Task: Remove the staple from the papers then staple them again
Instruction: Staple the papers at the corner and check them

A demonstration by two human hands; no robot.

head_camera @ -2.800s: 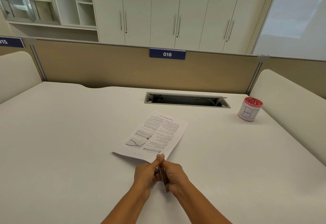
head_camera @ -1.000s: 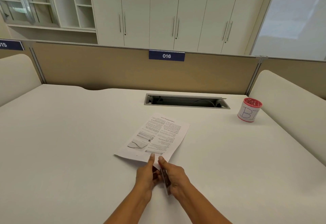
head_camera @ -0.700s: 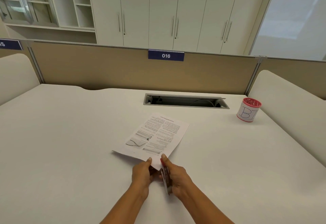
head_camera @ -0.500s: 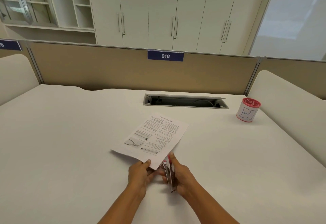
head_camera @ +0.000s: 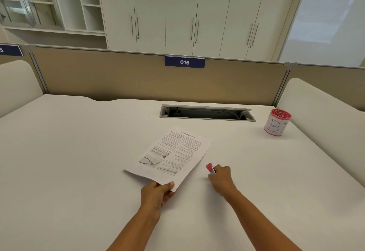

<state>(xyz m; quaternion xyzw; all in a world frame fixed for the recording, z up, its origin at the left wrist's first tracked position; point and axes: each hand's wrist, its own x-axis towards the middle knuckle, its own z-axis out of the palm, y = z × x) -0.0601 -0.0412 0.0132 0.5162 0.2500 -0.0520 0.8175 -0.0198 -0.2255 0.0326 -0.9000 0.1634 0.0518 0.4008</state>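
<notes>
My left grip [head_camera: 158, 194] pinches the near corner of the papers [head_camera: 171, 153], which lie on the counter [head_camera: 79, 161] with that corner slightly raised. My right grip [head_camera: 221, 177] is curled around a pink-tipped tool [head_camera: 209, 167] low over the counter, just right of the sheets. A pink cup [head_camera: 277, 123] stands far right.

Left hand [head_camera: 156, 193] pinches papers [head_camera: 173, 152] corner, thumb on top. Right hand [head_camera: 221, 177] curled round stapler [head_camera: 209, 166], pink tip ahead of fingers. Forearms extended, apart.
</notes>
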